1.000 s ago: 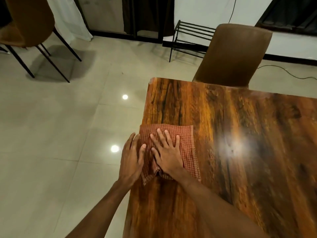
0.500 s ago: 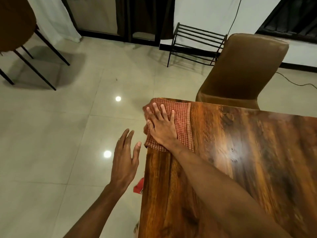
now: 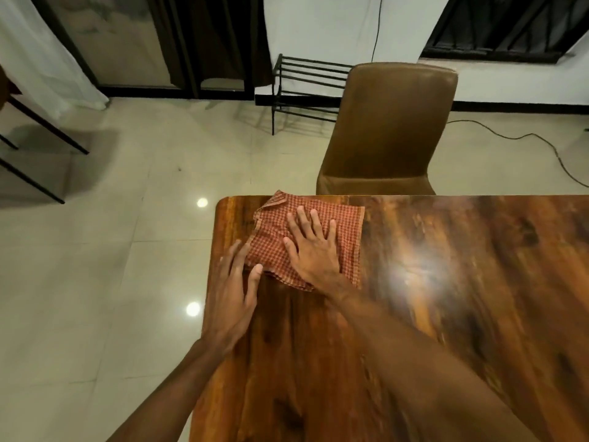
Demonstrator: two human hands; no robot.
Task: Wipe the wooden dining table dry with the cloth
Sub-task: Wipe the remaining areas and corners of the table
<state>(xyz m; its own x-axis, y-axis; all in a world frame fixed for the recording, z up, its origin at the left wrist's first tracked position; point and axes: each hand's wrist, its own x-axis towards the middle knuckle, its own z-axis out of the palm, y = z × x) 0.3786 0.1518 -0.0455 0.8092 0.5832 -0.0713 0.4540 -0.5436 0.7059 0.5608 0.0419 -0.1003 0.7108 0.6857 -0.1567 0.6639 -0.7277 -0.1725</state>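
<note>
Beyond the table, chair, seemingly metal rack

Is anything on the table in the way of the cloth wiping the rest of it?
Nothing visible is. The right hand presses flat on the cloth at the far left corner of the table, and the wood to its right and nearer the person shows bare. The chair stands beyond the far edge, off the table.
</note>
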